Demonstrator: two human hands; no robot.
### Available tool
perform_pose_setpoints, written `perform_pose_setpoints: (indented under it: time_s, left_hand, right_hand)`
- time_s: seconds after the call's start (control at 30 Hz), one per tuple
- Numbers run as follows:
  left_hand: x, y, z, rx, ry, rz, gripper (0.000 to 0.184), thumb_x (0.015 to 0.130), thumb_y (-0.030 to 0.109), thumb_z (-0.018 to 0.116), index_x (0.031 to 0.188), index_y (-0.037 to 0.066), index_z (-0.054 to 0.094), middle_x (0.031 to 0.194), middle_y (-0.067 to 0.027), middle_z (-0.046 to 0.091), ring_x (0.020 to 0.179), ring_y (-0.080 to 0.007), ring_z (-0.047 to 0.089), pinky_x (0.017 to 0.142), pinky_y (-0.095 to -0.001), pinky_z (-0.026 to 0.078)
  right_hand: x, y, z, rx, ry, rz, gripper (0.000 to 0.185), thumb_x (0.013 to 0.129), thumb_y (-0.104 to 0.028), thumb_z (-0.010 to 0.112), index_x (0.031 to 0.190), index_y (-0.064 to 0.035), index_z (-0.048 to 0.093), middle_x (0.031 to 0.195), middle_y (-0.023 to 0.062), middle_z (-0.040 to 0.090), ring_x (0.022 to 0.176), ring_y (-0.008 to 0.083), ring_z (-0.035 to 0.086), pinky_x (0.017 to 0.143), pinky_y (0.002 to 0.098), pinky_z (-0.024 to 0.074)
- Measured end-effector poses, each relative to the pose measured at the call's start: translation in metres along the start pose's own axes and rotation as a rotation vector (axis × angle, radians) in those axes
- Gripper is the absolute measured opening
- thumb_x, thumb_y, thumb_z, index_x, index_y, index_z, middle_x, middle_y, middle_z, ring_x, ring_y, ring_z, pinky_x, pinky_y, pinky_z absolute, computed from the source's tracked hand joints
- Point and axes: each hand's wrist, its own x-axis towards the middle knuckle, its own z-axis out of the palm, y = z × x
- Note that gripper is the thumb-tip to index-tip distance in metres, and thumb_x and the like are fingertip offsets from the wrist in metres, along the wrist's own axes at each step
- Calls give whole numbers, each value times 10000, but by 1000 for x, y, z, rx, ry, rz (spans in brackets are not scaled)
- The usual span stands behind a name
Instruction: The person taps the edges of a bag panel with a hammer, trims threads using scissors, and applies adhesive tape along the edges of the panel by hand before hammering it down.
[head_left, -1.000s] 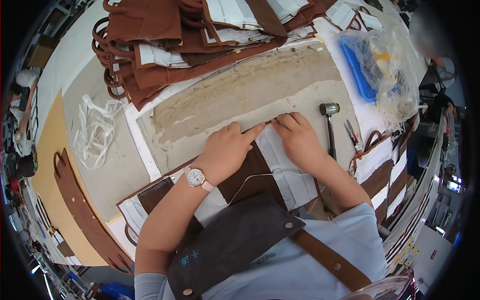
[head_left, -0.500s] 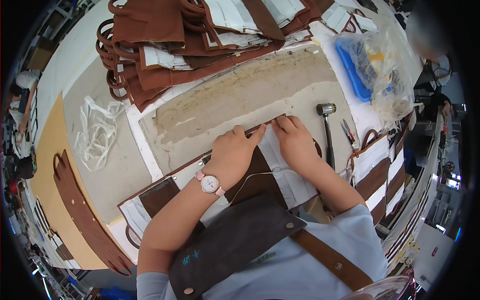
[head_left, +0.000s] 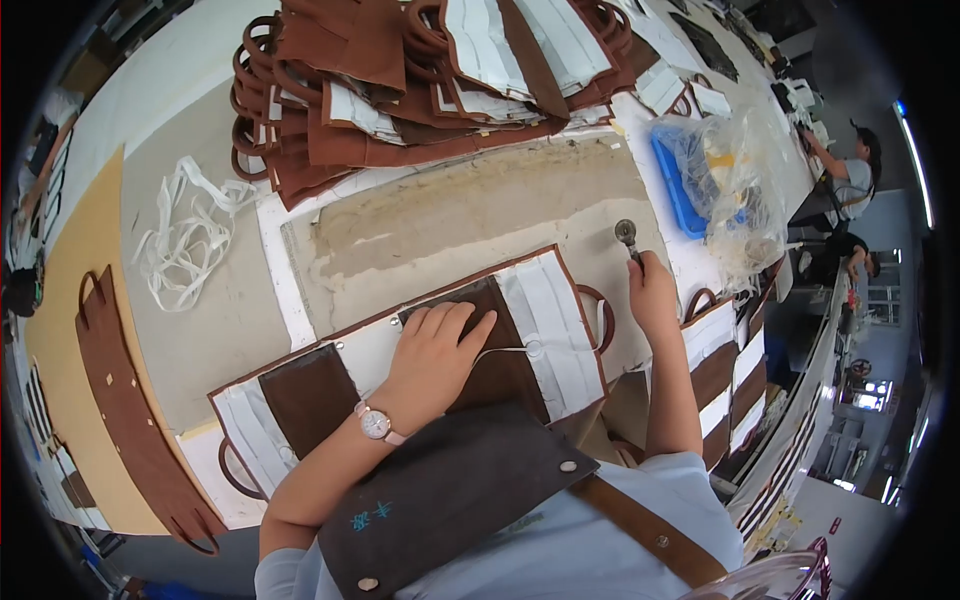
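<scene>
Moved since the earlier frame: our right hand [head_left: 652,297], now gripping the metal-headed hammer [head_left: 626,234]. We note brown bag pieces [head_left: 345,45] at far centre, a blue plastic tray [head_left: 672,185] far right. Our left hand [head_left: 430,362], fingers slightly spread, rests upon the brown-and-white panel [head_left: 545,300].

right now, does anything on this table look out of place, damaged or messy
The middle grey board has a broad, ragged brownish patch, as if its surface were worn or peeled. The white strips to its left lie tangled, and crumpled clear plastic partly covers the blue tray.
</scene>
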Motion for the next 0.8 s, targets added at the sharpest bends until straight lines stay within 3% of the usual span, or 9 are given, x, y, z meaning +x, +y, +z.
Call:
perform_pose_setpoints:
  time_s: [0.03, 0.13, 0.2, 0.27, 0.37, 0.5, 0.6, 0.73, 0.8]
  left_hand:
    - [-2, 2, -6, 10, 16, -8, 479, 838, 137, 695, 1309, 133, 606, 1280, -125, 551, 1219, -297, 508, 1029, -459, 390]
    - [-16, -2, -7, 58, -6, -85, 499, 853, 186, 704, 1334, 139, 581, 1441, -140, 475, 1392, -311, 391, 1148, -521, 286]
    - [-26, -8, -5, 74, -21, -110, 535, 853, 219, 711, 1355, 114, 557, 1470, -149, 443, 1410, -313, 367, 1159, -542, 258]
    - [-35, -13, -3, 72, -44, -135, 549, 850, 230, 715, 1357, 96, 551, 1482, -151, 432, 1414, -315, 362, 1164, -543, 248]
    - [-54, -19, -13, 73, -51, -181, 603, 848, 235, 715, 1388, 65, 509, 1502, -161, 413, 1417, -311, 361, 1174, -538, 233]
    - [-83, -30, -27, 104, -41, -282, 618, 856, 245, 708, 1398, 46, 490, 1495, -163, 422, 1417, -322, 362, 1179, -531, 229]
    - [-97, -30, -37, 80, -40, -298, 590, 863, 259, 704, 1379, 47, 512, 1502, -157, 417, 1425, -336, 348, 1183, -528, 223]
    - [-121, -24, -44, 16, -58, -321, 566, 862, 269, 706, 1367, 77, 537, 1513, -155, 403, 1433, -341, 329, 1188, -531, 211]
    - [-131, -24, -44, -2, -55, -330, 565, 860, 273, 708, 1369, 95, 540, 1516, -154, 398, 1438, -340, 319, 1187, -535, 210]
  right_hand:
    - [2, -15, -16, 92, 51, -73, 194, 998, -178, 540, 968, 14, 536, 702, 210, 598, 657, 448, 565, 607, 471, 444]
    - [-9, -81, -61, 433, 13, -3, 190, 1016, -184, 519, 1028, 1, 558, 696, 214, 580, 632, 433, 560, 593, 460, 443]
    - [-17, -103, -50, 288, 23, -134, 222, 1041, -229, 457, 1077, -21, 526, 709, 206, 608, 649, 426, 590, 596, 467, 453]
    - [-15, -88, 1, -109, -219, -340, 245, 1047, -254, 431, 1017, -18, 491, 705, 216, 610, 645, 435, 585, 591, 481, 442]
    - [-4, -84, 4, -129, -314, -277, 277, 1039, -266, 443, 930, -13, 473, 696, 232, 605, 657, 447, 594, 606, 511, 448]
    - [-14, -133, -34, 147, -183, -102, 329, 1023, -310, 467, 901, -8, 513, 725, 246, 642, 732, 448, 646, 645, 537, 497]
    - [-24, -111, 21, -282, -345, -223, 373, 1015, -351, 485, 896, 0, 526, 735, 245, 652, 731, 443, 651, 638, 528, 503]
    - [-3, -115, -19, -289, -295, -244, 386, 1005, -359, 499, 869, 1, 530, 736, 248, 649, 737, 449, 644, 648, 533, 497]
    - [-4, -129, -34, -108, -223, -191, 396, 1016, -362, 478, 873, 3, 536, 742, 265, 638, 750, 461, 634, 647, 529, 490]
